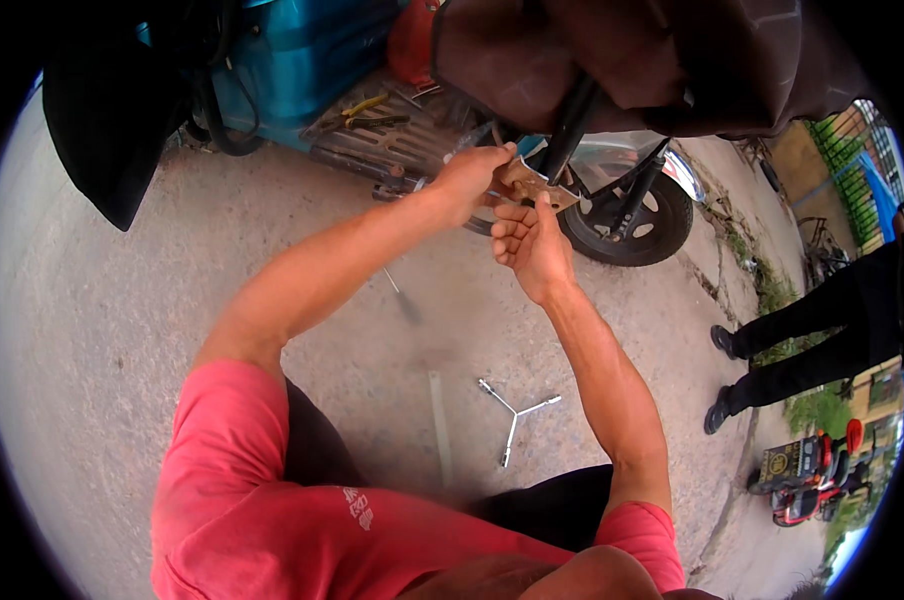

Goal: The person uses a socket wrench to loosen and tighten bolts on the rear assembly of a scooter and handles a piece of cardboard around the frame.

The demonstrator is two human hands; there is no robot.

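My left hand is closed on a rusty metal bracket beside the front fork of a scooter. Just below it, my right hand has its fingers curled and its thumb raised against the bracket; whether anything is inside those fingers I cannot make out. The spoked black front wheel is to the right of my hands. On the scooter's ribbed footboard, left of the bracket, lie yellow-handled pliers and other small tools.
A three-way socket wrench and a thin tool lie on the concrete. The scooter's blue body and brown cover fill the top. A person in dark trousers stands at right, near a red scooter.
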